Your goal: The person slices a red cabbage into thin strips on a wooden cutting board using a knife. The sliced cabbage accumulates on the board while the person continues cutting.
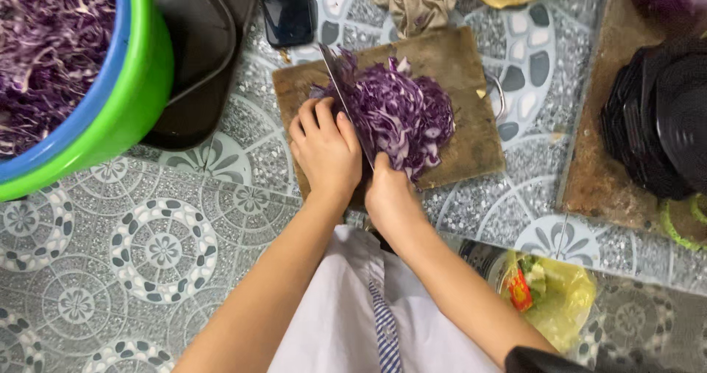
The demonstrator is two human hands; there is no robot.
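My right hand (388, 196) has its fingers clamped on the knife (346, 104) handle, blade across the board (464, 115). My left hand (324, 148) rests curled, fingers together, on the board's left part, touching the blade. Shredded cabbage (401, 111) lies mid-board. Left of the board stands a tub (125, 93) of shreds.

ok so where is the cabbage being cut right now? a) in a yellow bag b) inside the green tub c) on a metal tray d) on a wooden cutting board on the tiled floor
d: the shredded purple cabbage lies on the wooden cutting board, the right hand holding the knife and the left hand beside the blade.
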